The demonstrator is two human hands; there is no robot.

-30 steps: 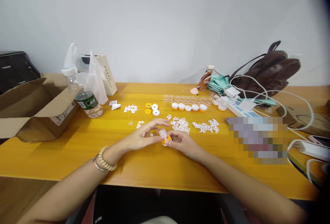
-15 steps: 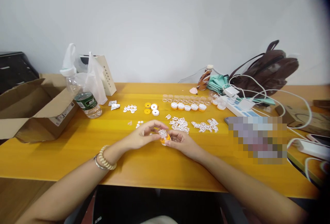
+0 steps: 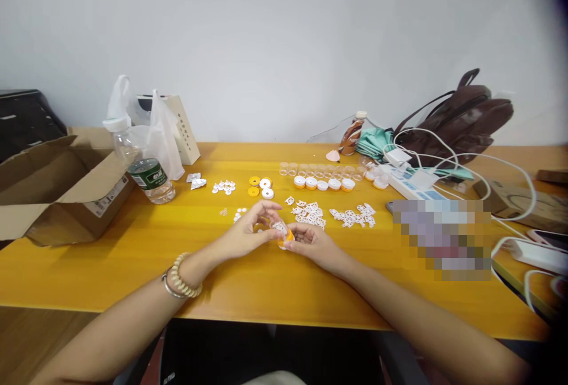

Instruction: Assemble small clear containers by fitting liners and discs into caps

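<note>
Near the front middle of the table, both hands meet at a small orange-and-white plastic piece (image 3: 289, 236). My right hand (image 3: 317, 248) grips its orange side between thumb and fingers. From the left, my left hand (image 3: 248, 234) curls its thumb and fingers around the top, where a clear or whitish part shows; the fingers hide much of it. Just beyond the hands lie cut-out white plastic parts (image 3: 309, 213) in a heap, with a second group of white parts (image 3: 354, 217) to the right. Small white discs (image 3: 240, 212) lie behind my left hand.
Clear round caps (image 3: 314, 170) stand in a row behind white-and-orange round cases (image 3: 323, 184). Yellow and white rings (image 3: 254, 181) sit left of them. At left are a water bottle (image 3: 151, 175) and an open carton (image 3: 102, 184); at right, a power strip (image 3: 410, 187) with tangled cables.
My left hand has shifted slightly, its fingers now lower and closer around the top of the piece. My right hand keeps its grip in nearly the same place.
</note>
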